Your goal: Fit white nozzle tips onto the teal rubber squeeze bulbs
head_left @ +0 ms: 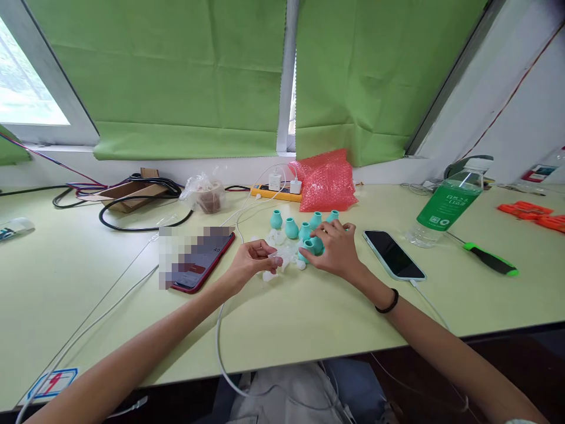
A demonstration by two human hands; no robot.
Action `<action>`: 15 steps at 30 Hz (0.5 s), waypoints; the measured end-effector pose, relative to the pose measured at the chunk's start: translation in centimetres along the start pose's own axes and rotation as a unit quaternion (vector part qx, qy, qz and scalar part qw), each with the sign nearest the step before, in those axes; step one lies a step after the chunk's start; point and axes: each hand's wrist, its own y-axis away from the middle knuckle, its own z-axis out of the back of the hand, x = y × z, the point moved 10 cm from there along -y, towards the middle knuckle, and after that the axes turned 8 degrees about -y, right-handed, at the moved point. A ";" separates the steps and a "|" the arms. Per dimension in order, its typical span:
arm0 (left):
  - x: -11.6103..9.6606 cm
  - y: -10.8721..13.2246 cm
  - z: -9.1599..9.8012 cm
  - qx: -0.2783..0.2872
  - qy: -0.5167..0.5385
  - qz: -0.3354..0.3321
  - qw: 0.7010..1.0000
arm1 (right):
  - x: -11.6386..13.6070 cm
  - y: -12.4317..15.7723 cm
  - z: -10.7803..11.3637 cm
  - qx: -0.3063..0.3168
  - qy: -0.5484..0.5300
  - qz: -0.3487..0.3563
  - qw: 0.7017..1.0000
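Note:
Several small teal vase-shaped pieces stand in a cluster at the middle of the table. Beside them, to the left, lies a loose pile of translucent white pieces. My left hand is at the pile's left edge, its thumb and fingers pinched on a small translucent piece. My right hand reaches over the right side of the cluster, thumb and index finger around a teal piece at the front. The curled fingers of this hand partly hide other teal pieces.
A red phone lies left of my left hand, a charging phone right of my right hand. Farther right are a bottle and a screwdriver. Behind are red bubble wrap and a power strip. A white cable crosses the front edge.

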 end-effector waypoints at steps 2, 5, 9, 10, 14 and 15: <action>0.2 -0.1 0.0 -0.001 0.011 0.003 1.000 | -0.2 0.1 -0.9 0.024 0.005 -0.008 1.000; 0.1 0.0 -0.3 0.009 0.014 0.006 1.000 | -0.1 0.2 -1.0 0.024 -0.033 -0.011 0.999; -0.5 0.3 -1.1 0.038 -0.010 -0.002 0.999 | 0.2 0.3 1.6 -0.074 -0.139 -0.008 0.988; -0.5 0.3 -1.2 0.039 -0.020 -0.006 0.999 | 0.3 0.4 2.3 -0.101 -0.176 -0.002 0.979; -0.4 0.2 -1.5 0.045 -0.028 -0.013 0.999 | 1.6 1.0 2.3 -0.099 -0.317 0.047 0.942; -0.4 0.2 -1.5 0.045 -0.020 -0.015 0.999 | 2.0 1.1 1.9 -0.085 -0.328 0.058 0.939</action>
